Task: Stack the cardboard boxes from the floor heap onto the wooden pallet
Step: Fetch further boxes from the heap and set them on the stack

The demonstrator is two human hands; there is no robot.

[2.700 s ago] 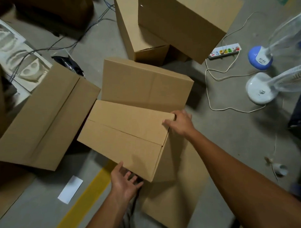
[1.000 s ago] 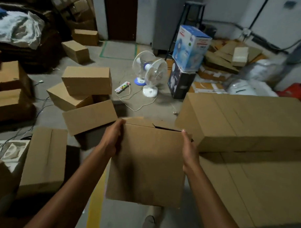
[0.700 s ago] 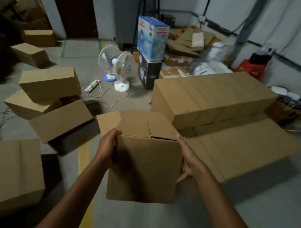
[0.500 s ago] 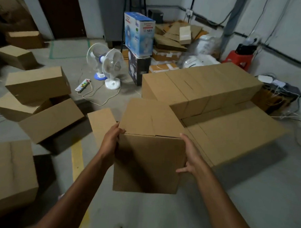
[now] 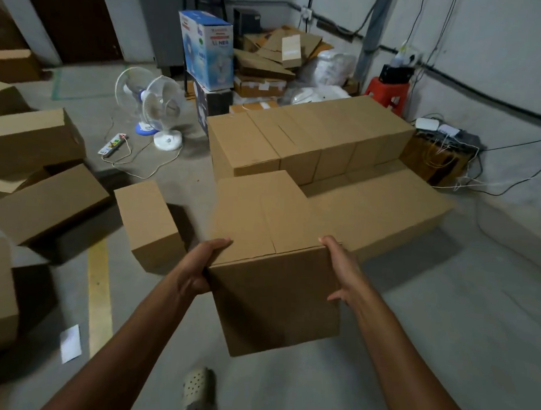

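Carried closer than a moment ago, its top flaps now lying flat, the cardboard box (image 5: 275,297) hangs at the near left corner of the stacked boxes (image 5: 296,138), left hand (image 5: 196,266) and right hand (image 5: 342,268) gripping its sides, likely ready for placing.

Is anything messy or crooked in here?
Yes. The cardboard boxes on the left lie tumbled at odd angles, one plainly tilted, unlike the neat row ahead. A power strip and its loose cord sprawl beside the fans.
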